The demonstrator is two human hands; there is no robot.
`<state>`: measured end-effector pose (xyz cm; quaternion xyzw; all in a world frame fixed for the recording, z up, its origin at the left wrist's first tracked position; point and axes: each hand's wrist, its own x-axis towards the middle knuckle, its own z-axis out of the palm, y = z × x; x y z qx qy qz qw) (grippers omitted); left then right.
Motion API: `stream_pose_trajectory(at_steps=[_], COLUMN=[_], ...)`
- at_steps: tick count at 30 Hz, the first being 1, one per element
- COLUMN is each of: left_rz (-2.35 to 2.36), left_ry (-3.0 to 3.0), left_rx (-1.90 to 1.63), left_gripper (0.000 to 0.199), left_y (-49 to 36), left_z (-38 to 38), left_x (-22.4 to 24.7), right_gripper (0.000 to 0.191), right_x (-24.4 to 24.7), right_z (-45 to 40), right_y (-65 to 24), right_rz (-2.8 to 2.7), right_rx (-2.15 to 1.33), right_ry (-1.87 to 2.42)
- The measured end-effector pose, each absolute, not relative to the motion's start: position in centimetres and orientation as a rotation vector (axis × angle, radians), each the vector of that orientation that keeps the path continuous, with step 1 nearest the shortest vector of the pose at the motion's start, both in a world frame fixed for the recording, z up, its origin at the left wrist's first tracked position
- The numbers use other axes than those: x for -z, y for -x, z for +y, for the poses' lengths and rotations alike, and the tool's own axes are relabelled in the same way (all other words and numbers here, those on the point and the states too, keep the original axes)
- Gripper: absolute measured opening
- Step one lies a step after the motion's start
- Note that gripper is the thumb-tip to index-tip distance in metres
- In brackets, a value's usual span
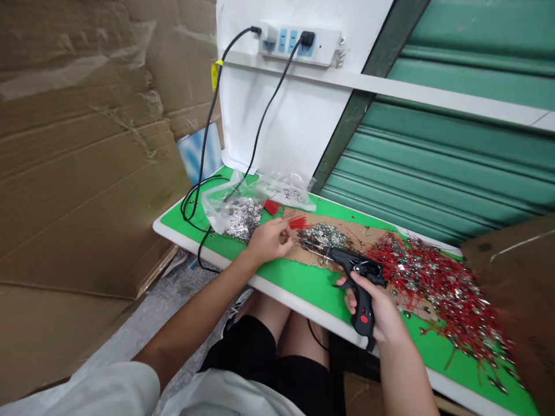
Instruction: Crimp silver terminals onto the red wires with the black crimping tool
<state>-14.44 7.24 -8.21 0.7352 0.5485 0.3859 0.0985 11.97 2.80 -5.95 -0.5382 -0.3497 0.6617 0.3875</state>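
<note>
My right hand (378, 303) is wrapped round the handle of a black soldering gun (365, 300) with a red button. The gun's thin metal tip points left, over a pile of small silver metal parts (324, 233). Facing the tip, my left hand (270, 241) has its thumb and fingertips pinched together; whatever they hold is too small to make out. Just beyond the left fingers lies a bundle of red wires (297, 222) on a brown cardboard sheet (315, 254). A large heap of red wires with metal pieces (433, 283) spreads to the right of the gun.
Clear plastic bags of metal parts (241, 216) sit at the back left of the green tabletop (299, 283). Black cords run up to a white power strip (299, 46). Cardboard (78, 173) walls the left side, and a green shutter (416, 156) stands behind.
</note>
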Motion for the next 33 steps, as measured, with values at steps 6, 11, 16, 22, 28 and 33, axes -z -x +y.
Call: stream_pose_trajectory(at_steps=[6, 11, 16, 22, 28, 33], left_rz=[1.563, 1.558, 1.558, 1.556, 1.552, 1.565], left_ry=[-2.212, -2.205, -2.206, -2.199, -2.177, -2.190], left_rx=[-1.087, -1.063, -1.058, -1.045, -1.060, -1.063], left_gripper=[0.002, 0.002, 0.003, 0.004, 0.002, 0.004], left_y=[14.43, 14.48, 14.47, 14.55, 14.50, 14.43], left_z=[7.33, 7.37, 7.45, 7.57, 7.44, 7.39], left_x=[8.18, 8.15, 8.17, 8.45, 8.21, 8.15], right_gripper=[0.031, 0.035, 0.032, 0.038, 0.040, 0.041], right_x=[6.10, 6.30, 5.91, 6.12, 5.89, 5.55], right_z=[2.66, 2.65, 2.53, 2.55, 2.42, 2.24], right_y=[-11.86, -12.00, -11.87, -11.85, -11.72, -11.57], right_rz=[-0.917, -0.944, -0.949, -0.934, -0.952, -0.965], right_rx=[-1.635, -1.613, -1.605, -1.590, -1.608, -1.628], right_ry=[1.400, 1.448, 1.446, 1.492, 1.472, 1.459])
